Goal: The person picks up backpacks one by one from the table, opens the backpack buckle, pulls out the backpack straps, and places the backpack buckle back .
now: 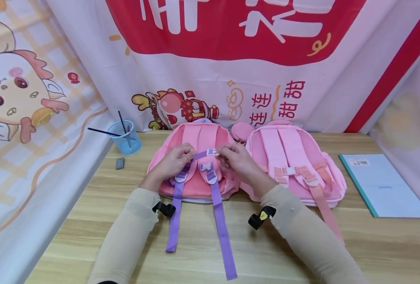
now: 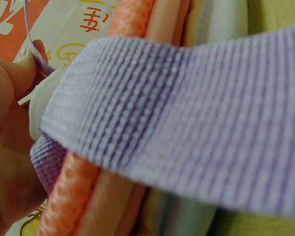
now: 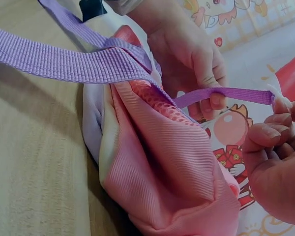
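Webbing point(image 1: 200, 156), narrow and purple, stretches between the person's hands above a pink backpack point(image 1: 197, 188), which lies back panel up on the wooden table point(image 1: 89, 225), just beside a second backpack point(image 1: 297, 157). The left hand point(image 1: 178, 159) pinches the strip between thumb and fingers; the right hand point(image 1: 236, 157) pinches the white buckle point(image 1: 212, 152) at its end. A white clip point(image 1: 205, 166) sits apart, just below that buckle. To my eye, fiddling with this goes best with the strip flat and untwisted, the left grip light but steady, and the right fingertips on the buckle's edges, clear of its mouth. The long purple straps point(image 1: 220, 225) are better left trailing, away from the wrists.
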The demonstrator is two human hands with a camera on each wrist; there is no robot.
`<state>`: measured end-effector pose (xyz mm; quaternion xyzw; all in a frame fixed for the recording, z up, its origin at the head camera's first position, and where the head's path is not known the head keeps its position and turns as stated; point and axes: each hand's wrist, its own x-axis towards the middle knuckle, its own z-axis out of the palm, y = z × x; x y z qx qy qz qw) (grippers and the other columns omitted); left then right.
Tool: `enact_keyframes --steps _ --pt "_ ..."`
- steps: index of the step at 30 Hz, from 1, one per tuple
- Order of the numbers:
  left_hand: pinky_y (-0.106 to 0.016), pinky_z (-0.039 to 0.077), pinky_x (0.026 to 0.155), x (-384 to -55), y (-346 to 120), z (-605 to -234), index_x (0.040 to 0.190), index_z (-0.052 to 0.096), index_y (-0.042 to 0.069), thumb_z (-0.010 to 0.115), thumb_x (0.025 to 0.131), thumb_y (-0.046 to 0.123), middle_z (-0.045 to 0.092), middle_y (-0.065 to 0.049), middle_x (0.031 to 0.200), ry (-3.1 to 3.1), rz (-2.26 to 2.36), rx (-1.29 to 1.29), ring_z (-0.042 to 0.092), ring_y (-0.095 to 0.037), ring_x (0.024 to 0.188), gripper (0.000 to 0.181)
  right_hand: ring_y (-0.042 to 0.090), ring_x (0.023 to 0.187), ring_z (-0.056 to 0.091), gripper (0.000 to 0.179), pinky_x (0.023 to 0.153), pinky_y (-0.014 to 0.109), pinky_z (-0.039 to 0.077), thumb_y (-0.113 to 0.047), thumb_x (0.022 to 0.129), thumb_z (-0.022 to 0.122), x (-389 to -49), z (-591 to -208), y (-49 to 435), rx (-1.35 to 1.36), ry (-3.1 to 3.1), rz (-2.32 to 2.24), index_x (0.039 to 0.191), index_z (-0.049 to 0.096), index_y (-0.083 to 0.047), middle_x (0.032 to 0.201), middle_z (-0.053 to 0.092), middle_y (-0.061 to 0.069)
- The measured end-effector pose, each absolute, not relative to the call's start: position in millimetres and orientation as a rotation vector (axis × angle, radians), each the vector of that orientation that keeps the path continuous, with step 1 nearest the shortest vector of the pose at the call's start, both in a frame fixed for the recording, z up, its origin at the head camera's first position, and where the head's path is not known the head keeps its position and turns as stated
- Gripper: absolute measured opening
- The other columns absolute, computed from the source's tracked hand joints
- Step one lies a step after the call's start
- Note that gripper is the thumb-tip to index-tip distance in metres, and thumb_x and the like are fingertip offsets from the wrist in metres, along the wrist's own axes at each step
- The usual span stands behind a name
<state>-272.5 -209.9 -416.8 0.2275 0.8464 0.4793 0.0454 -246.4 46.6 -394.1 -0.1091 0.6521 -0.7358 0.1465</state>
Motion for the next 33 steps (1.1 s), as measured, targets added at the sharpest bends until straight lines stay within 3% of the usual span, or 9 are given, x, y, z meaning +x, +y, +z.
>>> enact_keyframes --steps 8,17,21,26,33 --pt "-0.030 0.044 0.085 -267 -209 -423 0.102 0.067 0.006 0.052 0.114 0.015 0.056 -0.004 0.096 2.533 1.405 0.647 0.054 -0.021 0.091 0.021 0.013 0.060 0.040 0.025 0.055 0.025 0.035 -0.015 0.108 0.053 -247 -391 54 -0.245 1.996 -2.015 0.091 0.067 -0.004 0.067 0.048 -0.001" --pt "-0.034 0.048 0.093 -269 -210 -429 0.106 0.073 0.012 0.063 0.111 0.021 0.068 -0.003 0.101 2.588 1.256 0.554 0.059 -0.018 0.096 0.014 0.011 0.065 0.047 0.022 0.059 0.023 0.041 -0.016 0.106 0.060 -248 -391 75 -0.192 2.176 -1.830 0.100 0.074 0.000 0.070 0.054 -0.003" --pt "-0.037 0.048 0.102 -270 -209 -429 0.107 0.074 0.014 0.067 0.108 0.020 0.072 -0.003 0.109 2.587 1.238 0.512 0.062 -0.019 0.105 0.009 0.010 0.059 0.047 0.024 0.054 0.022 0.041 -0.014 0.106 0.060 -248 -396 87 -0.233 2.233 -1.711 0.093 0.071 0.002 0.066 0.052 -0.002" --pt "-0.040 0.049 0.104 -270 -207 -428 0.106 0.075 0.015 0.070 0.106 0.019 0.073 -0.004 0.110 2.600 1.203 0.483 0.063 -0.021 0.106 0.007 0.010 0.045 0.047 0.031 0.046 0.025 0.043 -0.016 0.108 0.061 -250 -404 97 -0.256 2.323 -1.495 0.081 0.065 -0.001 0.057 0.049 -0.002" --pt "-0.040 0.048 0.102 -272 -205 -429 0.106 0.076 0.017 0.072 0.105 0.021 0.072 -0.004 0.109 2.613 1.178 0.455 0.062 -0.023 0.105 0.006 0.009 0.042 0.045 0.029 0.043 0.023 0.038 -0.021 0.108 0.061 -247 -400 99 -0.249 2.471 -1.204 0.085 0.069 -0.005 0.053 0.048 -0.004"
